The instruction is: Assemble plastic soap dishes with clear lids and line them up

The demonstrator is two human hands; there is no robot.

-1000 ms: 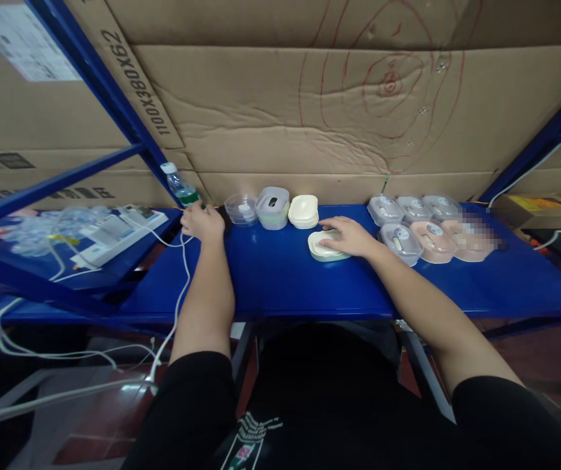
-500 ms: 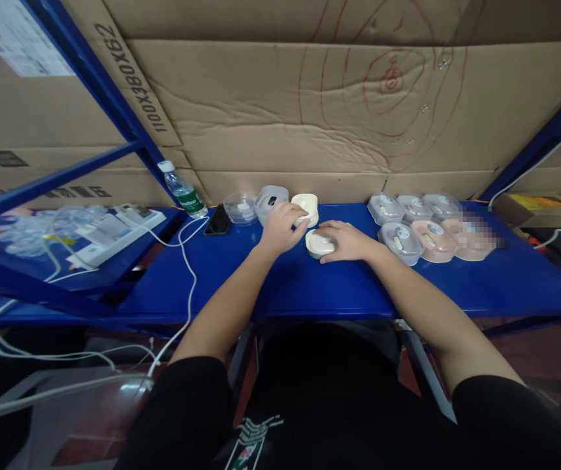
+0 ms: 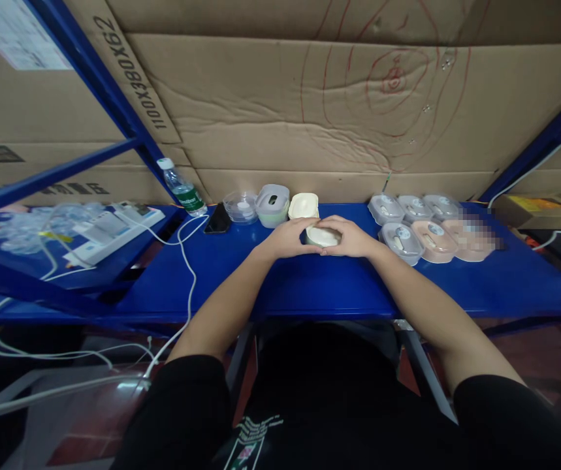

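Observation:
Both my hands are wrapped around a small round-cornered container (image 3: 323, 236) with a cream top, low over the blue table. My left hand (image 3: 287, 239) holds its left side, and my right hand (image 3: 352, 239) holds the right side, with fingers curled round the far edge and thumbs at the near edge. Its lower part is mostly hidden by my fingers. Just behind my left hand sits a cream box-like piece (image 3: 304, 205). Left of that is a stack of greyish and pale green containers (image 3: 273, 206) with a dark oval slot on top.
Clear plastic bowls (image 3: 240, 209), a black phone (image 3: 217, 220) and a water bottle (image 3: 183, 189) stand to the left. Several lidded grey and pink containers (image 3: 401, 243) sit in two rows at the right. A white cable (image 3: 189, 267) runs over the table's left part. Cardboard (image 3: 260, 98) walls the back.
My left hand has left the cream piece at the back and come down and right onto the container. My right hand has stayed at the container and now grips it too.

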